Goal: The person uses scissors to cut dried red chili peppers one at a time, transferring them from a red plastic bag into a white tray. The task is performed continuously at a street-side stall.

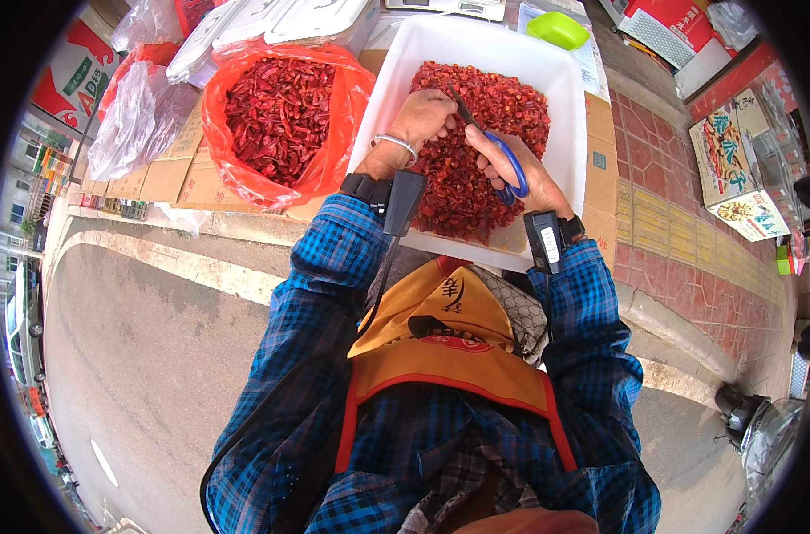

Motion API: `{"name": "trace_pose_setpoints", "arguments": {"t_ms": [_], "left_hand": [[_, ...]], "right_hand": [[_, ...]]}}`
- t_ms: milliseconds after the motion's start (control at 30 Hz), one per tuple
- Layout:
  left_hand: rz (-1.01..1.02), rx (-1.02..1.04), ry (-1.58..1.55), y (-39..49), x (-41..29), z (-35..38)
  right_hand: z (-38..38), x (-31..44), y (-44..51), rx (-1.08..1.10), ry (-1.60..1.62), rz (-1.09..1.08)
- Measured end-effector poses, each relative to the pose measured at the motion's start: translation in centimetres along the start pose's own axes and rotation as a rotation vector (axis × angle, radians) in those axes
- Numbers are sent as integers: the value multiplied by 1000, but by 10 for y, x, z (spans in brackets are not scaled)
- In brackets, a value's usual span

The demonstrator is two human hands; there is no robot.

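Observation:
A white plastic tub [566,113] holds a wide heap of cut dried red chili pieces [475,193]. Over the heap, my right hand [518,167] grips blue-handled scissors [510,163], whose dark blades point up and left. My left hand [426,117] is beside the blade tips with its fingers bent and pinched together; whether a chili is between them is too small to tell. Left of the tub, a red plastic bag [358,87] stands with its mouth spread, full of whole dried red chilies [278,113].
Lidded plastic boxes [311,23], a clear plastic bag [128,127] and flattened cardboard [168,173] lie at the left. A green plastic bowl [557,31] sits on paper behind the tub. A kitchen scale [482,8] shows at the top edge. Cables run from both wrist devices.

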State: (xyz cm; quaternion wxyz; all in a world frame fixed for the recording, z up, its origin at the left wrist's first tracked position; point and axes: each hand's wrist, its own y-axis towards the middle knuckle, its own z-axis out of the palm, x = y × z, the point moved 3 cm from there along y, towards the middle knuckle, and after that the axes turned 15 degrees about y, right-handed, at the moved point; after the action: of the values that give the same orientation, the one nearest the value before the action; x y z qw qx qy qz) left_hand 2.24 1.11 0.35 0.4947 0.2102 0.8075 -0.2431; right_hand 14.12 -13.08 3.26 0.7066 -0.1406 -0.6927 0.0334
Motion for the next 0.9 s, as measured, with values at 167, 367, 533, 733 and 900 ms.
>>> {"name": "trace_pose_setpoints", "arguments": {"t_ms": [167, 367, 533, 733, 900], "left_hand": [[0, -2, -5, -1, 1, -1], [-15, -42, -29, 3, 3, -2], [5, -144, -26, 4, 4, -3], [43, -209, -89, 3, 0, -6], [69, -216, -130, 0, -3, -8]], "right_hand": [[-2, -1, 0, 30, 5, 14], [-2, -1, -1, 1, 5, 37], [-2, -8, 4, -42, 52, -37], [-15, -22, 24, -126, -73, -1], [-22, -26, 33, -198, -345, -34]]}}
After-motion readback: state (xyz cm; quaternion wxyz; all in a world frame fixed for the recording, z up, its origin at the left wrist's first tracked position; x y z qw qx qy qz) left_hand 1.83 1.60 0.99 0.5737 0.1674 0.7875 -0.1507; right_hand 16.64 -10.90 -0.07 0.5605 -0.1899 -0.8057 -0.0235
